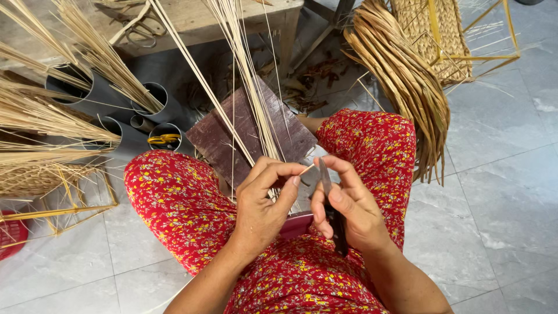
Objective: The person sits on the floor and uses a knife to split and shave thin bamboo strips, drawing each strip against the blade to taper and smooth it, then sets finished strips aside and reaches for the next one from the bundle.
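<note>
- Where the left hand (264,203) closes around the bundle of pale straw stalks (247,75), I cannot see the lower ends of the stalks; they vanish behind the fingers, and the tops are cut off at the far edge
- I make out the right hand (343,206) clamped on a dark knife (331,212), blade up near the left thumb and forefinger, which pinch one thin stalk end; the handle is mostly covered by the palm
- Both hands sit close together, just above the lap in red flowered cloth (180,203), fingers curled, wrists bent inward
- Behind the hands lies a dark wooden board (232,136), partly covered by the stalks
- Left is crowded: grey tubes (157,96) stuffed with straw, a wire frame (75,200) on the floor
- Far right hangs a bunch of brown dried leaves (407,87); near right, grey floor tiles (500,192) give room
</note>
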A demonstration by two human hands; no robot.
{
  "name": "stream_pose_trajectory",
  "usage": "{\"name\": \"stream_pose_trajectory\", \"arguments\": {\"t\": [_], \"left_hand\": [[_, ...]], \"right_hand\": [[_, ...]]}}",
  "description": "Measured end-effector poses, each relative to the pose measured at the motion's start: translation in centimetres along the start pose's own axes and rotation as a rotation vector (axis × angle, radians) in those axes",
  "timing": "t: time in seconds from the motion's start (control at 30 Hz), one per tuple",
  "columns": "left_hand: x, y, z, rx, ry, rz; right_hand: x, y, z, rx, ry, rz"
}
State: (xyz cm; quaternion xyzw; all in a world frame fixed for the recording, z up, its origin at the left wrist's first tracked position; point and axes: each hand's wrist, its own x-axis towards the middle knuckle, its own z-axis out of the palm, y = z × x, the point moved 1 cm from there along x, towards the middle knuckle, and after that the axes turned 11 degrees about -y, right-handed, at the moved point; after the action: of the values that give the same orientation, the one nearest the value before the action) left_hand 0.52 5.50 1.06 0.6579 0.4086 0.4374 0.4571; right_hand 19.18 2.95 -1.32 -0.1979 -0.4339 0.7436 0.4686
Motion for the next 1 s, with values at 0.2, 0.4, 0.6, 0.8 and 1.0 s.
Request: {"name": "stream_pose_trajectory", "arguments": {"t": [0.2, 0.4, 0.6, 0.8, 1.0], "left_hand": [[-0.1, 0.6, -0.1, 0.081, 0.004, 0.049], [-0.4, 0.3, -0.1, -0.030, 0.002, 0.002], [-0.7, 0.0, 0.1, -0.014, 0.014, 0.006], [-0.8, -0.2, 0.3, -0.011, 0.024, 0.015], [-0.8, -0.2, 0.6, -0.022, 0.040, 0.038]], "right_hand": [[0.0, 0.8, 0.3, 0.122, 0.049, 0.062], [-0.2, 0.9, 0.8, 0.207, 0.043, 0.040], [-0.1, 0.9, 1.3, 0.196, 0.059, 0.063], [-0.2, 0.9, 1.4, 0.188, 0.063, 0.069], [-0.2, 1.1, 1.3, 0.190, 0.061, 0.057]]}}
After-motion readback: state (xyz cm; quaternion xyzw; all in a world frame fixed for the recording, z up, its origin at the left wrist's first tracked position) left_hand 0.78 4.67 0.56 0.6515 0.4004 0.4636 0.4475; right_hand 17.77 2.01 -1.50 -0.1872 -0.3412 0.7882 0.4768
